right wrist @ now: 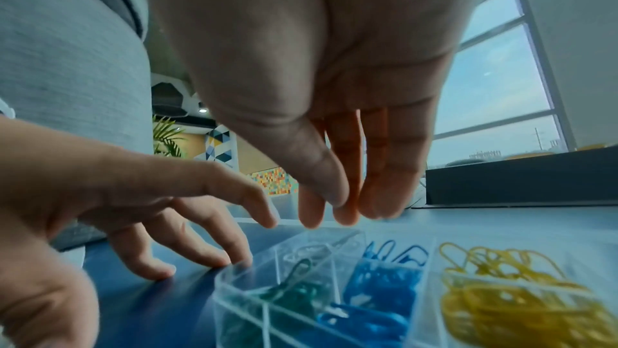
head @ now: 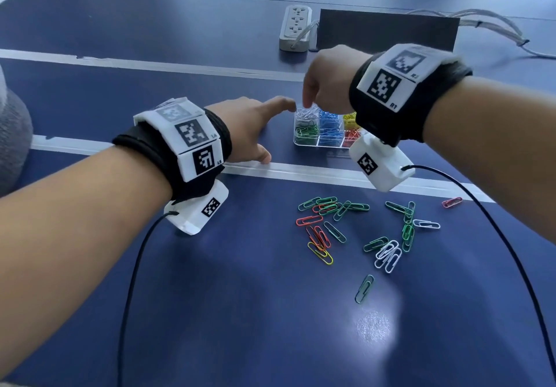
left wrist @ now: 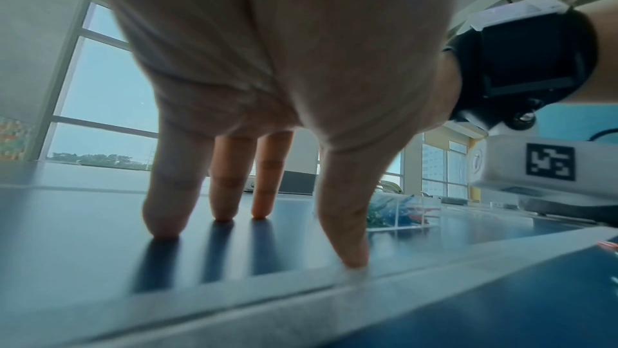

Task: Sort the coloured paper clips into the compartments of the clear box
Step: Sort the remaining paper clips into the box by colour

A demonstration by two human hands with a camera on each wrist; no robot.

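Observation:
The clear box (head: 321,145) sits mid-table with white, green, blue, yellow and red clips in separate compartments; its near rim (right wrist: 234,270) shows in the right wrist view. My right hand (head: 309,101) hovers over the back left compartment of white clips (head: 305,113). Its fingers (right wrist: 384,195) point straight down with nothing seen between them. My left hand (head: 264,129) rests spread on the table just left of the box, its fingertips (left wrist: 224,215) touching the surface and holding nothing. Loose clips (head: 328,207), green, red, yellow and white, lie scattered nearer me.
A single pink clip (head: 452,202) lies apart at the right. Behind the box are a power strip (head: 296,27), a black panel (head: 388,30) and grey cables (head: 481,21). White tape lines (head: 301,173) cross the blue table. Black wrist-camera cables trail toward me.

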